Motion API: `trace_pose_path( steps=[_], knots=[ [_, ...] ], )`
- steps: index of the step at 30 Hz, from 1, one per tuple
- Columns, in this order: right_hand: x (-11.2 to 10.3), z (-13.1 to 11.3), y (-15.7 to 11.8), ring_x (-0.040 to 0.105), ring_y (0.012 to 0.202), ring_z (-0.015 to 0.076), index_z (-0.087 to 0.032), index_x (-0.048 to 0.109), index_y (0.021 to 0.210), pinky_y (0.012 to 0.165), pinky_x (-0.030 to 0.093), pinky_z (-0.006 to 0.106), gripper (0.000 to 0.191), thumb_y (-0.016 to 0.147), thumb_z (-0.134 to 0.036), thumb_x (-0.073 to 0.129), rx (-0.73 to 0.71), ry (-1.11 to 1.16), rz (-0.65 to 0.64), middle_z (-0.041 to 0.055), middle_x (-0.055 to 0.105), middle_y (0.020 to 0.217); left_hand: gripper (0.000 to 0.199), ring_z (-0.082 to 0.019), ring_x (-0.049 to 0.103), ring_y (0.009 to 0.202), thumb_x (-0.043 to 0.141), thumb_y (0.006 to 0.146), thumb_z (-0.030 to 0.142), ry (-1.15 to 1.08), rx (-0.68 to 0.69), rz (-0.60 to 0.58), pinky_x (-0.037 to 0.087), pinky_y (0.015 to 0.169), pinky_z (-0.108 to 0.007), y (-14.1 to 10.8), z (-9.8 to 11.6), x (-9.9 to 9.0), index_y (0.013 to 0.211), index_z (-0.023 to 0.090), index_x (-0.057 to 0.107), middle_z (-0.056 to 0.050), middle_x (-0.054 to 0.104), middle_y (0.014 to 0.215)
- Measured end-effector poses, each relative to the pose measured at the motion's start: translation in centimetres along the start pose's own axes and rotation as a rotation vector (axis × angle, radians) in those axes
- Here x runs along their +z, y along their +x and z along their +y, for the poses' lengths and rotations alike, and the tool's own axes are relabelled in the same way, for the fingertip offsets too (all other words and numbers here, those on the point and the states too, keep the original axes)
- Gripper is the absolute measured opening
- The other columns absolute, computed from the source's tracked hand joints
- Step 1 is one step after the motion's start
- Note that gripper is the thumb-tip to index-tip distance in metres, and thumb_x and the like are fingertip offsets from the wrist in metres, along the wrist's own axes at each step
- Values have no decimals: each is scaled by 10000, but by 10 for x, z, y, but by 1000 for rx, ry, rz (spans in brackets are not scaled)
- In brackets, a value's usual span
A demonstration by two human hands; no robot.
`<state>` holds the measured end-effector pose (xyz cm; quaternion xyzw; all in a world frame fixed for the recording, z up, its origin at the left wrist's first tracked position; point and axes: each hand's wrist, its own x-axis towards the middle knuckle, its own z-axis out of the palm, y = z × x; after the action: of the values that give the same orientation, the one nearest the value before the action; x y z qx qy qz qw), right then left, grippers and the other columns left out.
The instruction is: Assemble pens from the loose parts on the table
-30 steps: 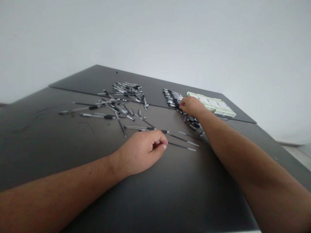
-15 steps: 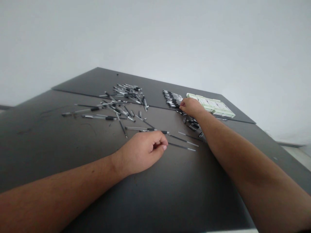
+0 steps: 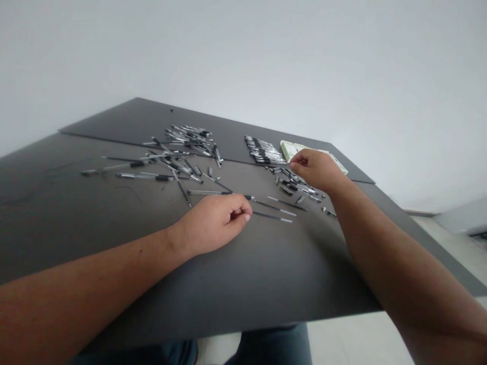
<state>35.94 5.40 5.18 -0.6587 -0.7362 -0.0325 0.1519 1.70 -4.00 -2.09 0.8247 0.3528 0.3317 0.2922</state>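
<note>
Toward 12 o'clock on the near part of the dark counter (image 3: 266, 274), a shade to the left, the left hand (image 3: 213, 223) rested with its fingers curled in to the thumb; whether its grip pinched anything, I could not tell. Just beyond its fingertips lay thin refills (image 3: 286, 220), loose and outside any barrel, and a pen with a black sleeve (image 3: 205, 192) stretched behind the knuckles. At 1 o'clock, short barrels, caps and other small parts (image 3: 300, 187) lay jumbled, close by the right hand (image 3: 317, 167). That hand's thumb and fingertips were drawn together near the close end of the row, but I could not make out whether a pen was between them. Over at 11 o'clock sprawled crossed pens and refills (image 3: 175, 165), with a denser heap (image 3: 190, 136) behind them, none of it in order. A little past 12 o'clock, across the seam, a neat row of pens (image 3: 264, 151) lay side by side, and beyond the right hand, at 1 o'clock, were pale green and white boxes (image 3: 291, 149), partly hidden by it. Judging by all this, the sorting stood somewhere in the middle: the row looked done, while the heap, the crossed pens, the loose refills and the jumbled parts seemed left over, and what the boxes contained did not show.
</note>
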Motion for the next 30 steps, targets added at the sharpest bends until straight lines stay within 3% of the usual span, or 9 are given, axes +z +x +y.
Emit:
trace_pose_path(
  steps=[4, 9, 18, 30],
  knots=[
    [-11, 8, -32, 776, 844, 277, -233, 915, 1134, 815, 598, 410, 264, 1029, -411, 751, 39, 125, 53, 90, 884, 954, 137, -194, 749, 756, 681, 1016, 315, 29, 4, -7, 513, 736, -315, 0, -1, -1, 1005, 254, 803, 9, 817, 833],
    [-1, 29, -45, 772, 865, 271, -229, 910, 1149, 816, 586, 392, 272, 1039, -378, 711, 86, 57, 93, 92, 891, 988, 175, -193, 743, 728, 663, 1016, 369, 68, 17, 6, 498, 705, -315, 1, -5, -3, 998, 255, 795, 17, 811, 809],
    [15, 47, -36, 802, 907, 257, -218, 929, 1168, 824, 554, 337, 244, 1027, -264, 736, 49, -108, -106, 85, 906, 1011, 252, -210, 784, 763, 621, 1031, 428, 144, 29, -29, 520, 725, -331, 1, -6, -7, 1016, 253, 801, 2, 838, 846],
    [28, 49, -30, 847, 1017, 274, -242, 962, 1161, 855, 543, 324, 232, 1039, -278, 768, 27, -264, -287, 94, 944, 1112, 270, -201, 745, 715, 616, 1020, 450, 194, 24, -36, 473, 691, -330, 2, -5, -9, 1009, 246, 792, -6, 810, 808]
  ],
)
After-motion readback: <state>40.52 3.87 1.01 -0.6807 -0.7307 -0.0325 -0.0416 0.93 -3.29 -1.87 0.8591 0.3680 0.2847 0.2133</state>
